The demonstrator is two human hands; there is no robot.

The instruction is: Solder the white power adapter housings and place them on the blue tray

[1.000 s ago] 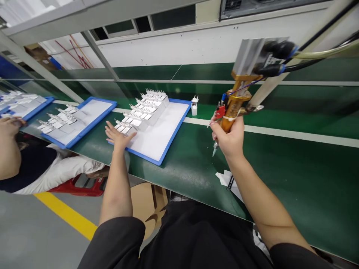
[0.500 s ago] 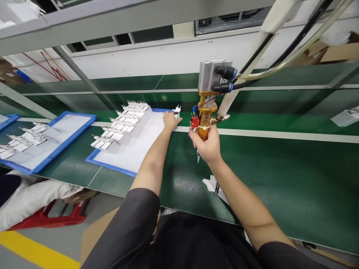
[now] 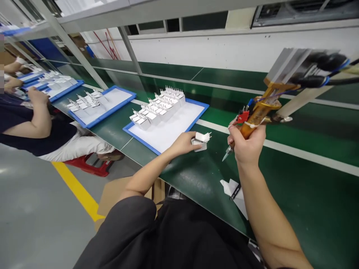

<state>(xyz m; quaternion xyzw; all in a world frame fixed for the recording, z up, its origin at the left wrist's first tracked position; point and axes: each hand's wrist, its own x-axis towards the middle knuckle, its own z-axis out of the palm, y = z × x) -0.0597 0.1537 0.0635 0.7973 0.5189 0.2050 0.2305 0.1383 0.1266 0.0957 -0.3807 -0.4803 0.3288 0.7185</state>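
Observation:
Between the thumb and fingers of my left hand (image 3: 183,144) is a white plug adapter (image 3: 202,139) with metal prongs, held over the green bench and tilted to the right. My right hand (image 3: 249,145) is wrapped round a brass-coloured glue dispensing gun (image 3: 256,116) with a red switch. Its pale nozzle (image 3: 226,154) points down and left, a short way right of the adapter and apart from it. On the blue-rimmed tray (image 3: 196,121) to the left stand rows of similar white adapters (image 3: 159,106), prongs up.
A second blue-rimmed tray (image 3: 119,95) with white parts lies farther left, near a seated co-worker (image 3: 36,123). White paper with a black pen-like item (image 3: 235,191) lies near the bench's front edge. Black hoses (image 3: 333,80) run from the gun to the right.
My left hand has come from the tray's far right corner toward me, bringing the adapter. The gun has tilted, its nozzle now pointing left toward the adapter. The view has swung left.

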